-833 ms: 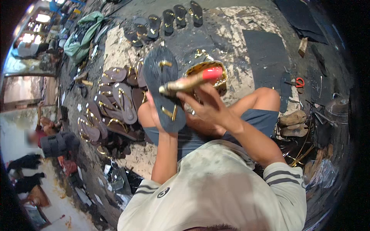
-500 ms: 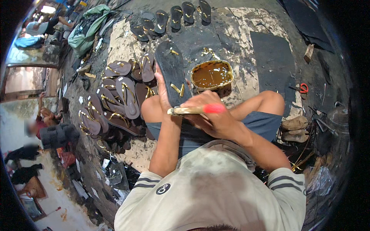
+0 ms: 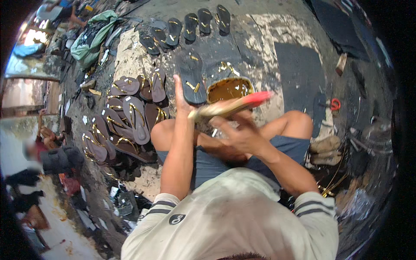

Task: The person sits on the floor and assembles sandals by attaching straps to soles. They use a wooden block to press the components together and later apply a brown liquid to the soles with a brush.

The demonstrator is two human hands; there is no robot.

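Note:
Tilted in front of me is a black flip-flop [image 3: 190, 71] with gold pieces on it. My left hand [image 3: 184, 104] grips it by its near end, the thumb along the left edge. A blurred brush [image 3: 216, 108], pale with a red end, lies across my right hand [image 3: 242, 134]; its fingers are partly smeared by motion but close around it. The pale end of the brush reaches over my left wrist. Beyond the red end stands a container [image 3: 251, 89] of brown liquid, perhaps glue, partly covered by the brush.
Brown flip-flops with gold straps [image 3: 136, 119] are heaped at my left. A row of black flip-flops [image 3: 190, 26] lies at the back. Red-handled scissors [image 3: 335, 104] and a dark sheet [image 3: 299, 73] lie to the right. Another person [image 3: 43, 138] sits far left.
The flip-flop has moved away from me and a little lower. My right hand has turned, swinging the brush's red end to the right and away from me. The whole view shifted slightly.

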